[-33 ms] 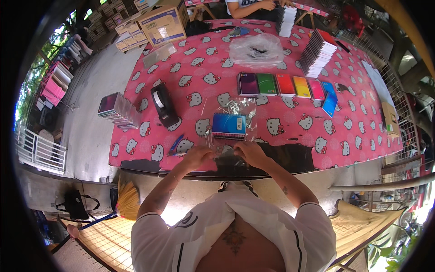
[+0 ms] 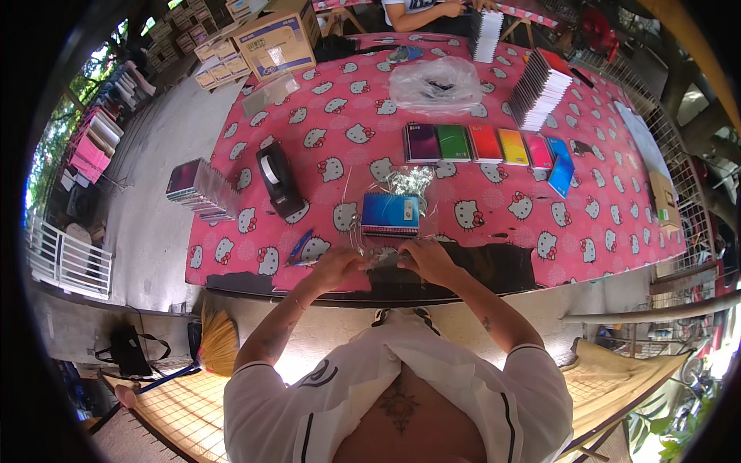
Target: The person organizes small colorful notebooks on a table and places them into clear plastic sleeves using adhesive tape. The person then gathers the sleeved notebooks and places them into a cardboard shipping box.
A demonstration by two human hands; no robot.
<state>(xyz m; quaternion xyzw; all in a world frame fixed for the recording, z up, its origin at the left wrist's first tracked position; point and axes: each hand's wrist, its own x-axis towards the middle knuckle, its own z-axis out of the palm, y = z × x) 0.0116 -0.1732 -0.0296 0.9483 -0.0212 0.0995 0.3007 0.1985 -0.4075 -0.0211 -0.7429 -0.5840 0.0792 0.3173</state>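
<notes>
A small stack of spiral notebooks (image 2: 391,212) with a blue cover on top lies in front of me, its coil toward me. Clear plastic film (image 2: 411,180) spreads under and around it, crumpled and shiny on the far side. At the film's near edge, my left hand (image 2: 340,266) is closed with its fingertips pinching the plastic. To the right, my right hand (image 2: 427,259) pinches the same edge, its thumb and fingers together. A black tape dispenser (image 2: 285,194) stands left of the notebooks. Between it and my left hand lies a flat blue-edged object (image 2: 299,248) I cannot make out.
Beyond the film runs a row of coloured notebooks (image 2: 453,143). A tall notebook stack (image 2: 532,100) stands back right, another stack (image 2: 202,189) at the left edge. Plastic bags (image 2: 434,85) and a cardboard box (image 2: 278,46) lie farther back. A person (image 2: 421,15) works across the table.
The far part of the clear film looks more crumpled and catches more light. My hands have barely moved.
</notes>
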